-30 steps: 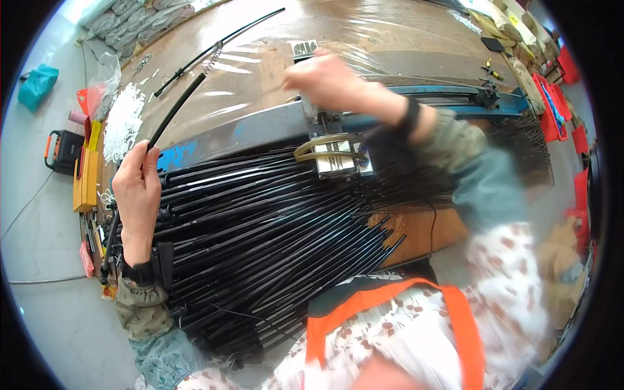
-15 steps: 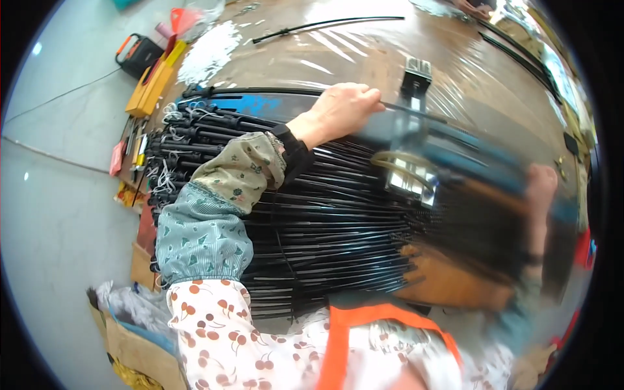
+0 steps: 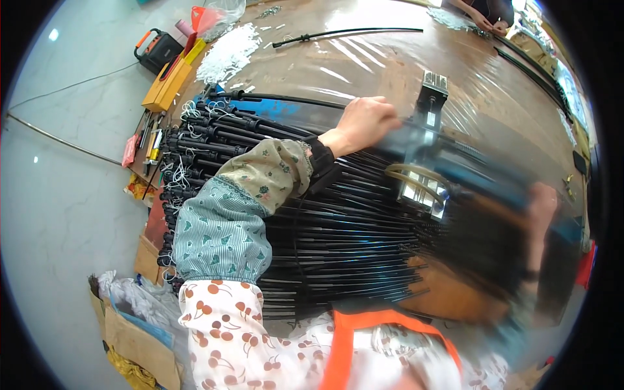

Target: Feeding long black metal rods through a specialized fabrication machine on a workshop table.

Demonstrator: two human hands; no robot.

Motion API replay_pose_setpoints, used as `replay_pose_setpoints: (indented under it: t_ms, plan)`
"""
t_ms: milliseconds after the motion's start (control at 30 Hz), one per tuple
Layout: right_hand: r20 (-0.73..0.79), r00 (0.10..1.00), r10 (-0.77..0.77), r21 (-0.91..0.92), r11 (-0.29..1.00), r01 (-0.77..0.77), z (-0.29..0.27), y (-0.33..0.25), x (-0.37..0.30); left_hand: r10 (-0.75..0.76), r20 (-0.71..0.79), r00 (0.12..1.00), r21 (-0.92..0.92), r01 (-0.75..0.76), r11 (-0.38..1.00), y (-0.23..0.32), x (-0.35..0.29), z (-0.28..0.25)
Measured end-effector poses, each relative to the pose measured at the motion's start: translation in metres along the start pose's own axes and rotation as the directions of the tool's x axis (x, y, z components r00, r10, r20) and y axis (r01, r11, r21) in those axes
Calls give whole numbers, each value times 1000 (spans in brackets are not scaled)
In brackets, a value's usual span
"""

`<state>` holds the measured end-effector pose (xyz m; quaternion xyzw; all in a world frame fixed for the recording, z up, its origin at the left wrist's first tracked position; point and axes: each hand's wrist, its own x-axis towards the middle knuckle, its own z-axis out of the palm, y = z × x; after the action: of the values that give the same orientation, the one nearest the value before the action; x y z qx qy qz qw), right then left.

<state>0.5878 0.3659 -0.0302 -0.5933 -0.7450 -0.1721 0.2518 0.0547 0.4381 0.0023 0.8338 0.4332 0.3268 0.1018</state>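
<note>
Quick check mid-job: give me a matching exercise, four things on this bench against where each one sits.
Things:
1. left hand
2. pile of long black rods
3. heap of small white plastic pieces
4. orange and black tool case

Places:
A. far left of the tabletop
B. on a black rod by the metal fixture
C. on the floor, upper left
D. across the near bench

Pairs: 1-B, 2-D, 3-A, 4-C

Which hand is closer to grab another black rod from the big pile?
The left hand, probably. It rests at the top edge of the black rods, sharp in view. The right hand is a blur off at the pile's right end.
</note>
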Motion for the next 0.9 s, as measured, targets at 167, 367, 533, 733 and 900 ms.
replay_pose_setpoints:
  t_ms: [167, 367, 533, 733, 900]
  plan:
    - [86, 995, 48, -51, 998, -44, -4, -13, 6, -1, 48, 999, 38, -1, 999, -7, -2, -6]
    - [35, 990, -135, -73, 988, 137, -27, -99, -4, 125, 210, 970, 98, -148, 984, -13, 7, 1]
    - [-36, 991, -128, 159, 978, 133, -35, -142, -27, -76, 225, 971, 300, 5, 954, 5, 12, 7]
    - [-47, 979, -197, 326, 924, 201, -22, -176, -18, -50, 234, 971, 276, -17, 961, 8, 11, 6]
    - [102, 980, -174, 613, 786, 76, 13, -198, -6, -44, 207, 977, 260, -11, 966, 6, 9, 7]
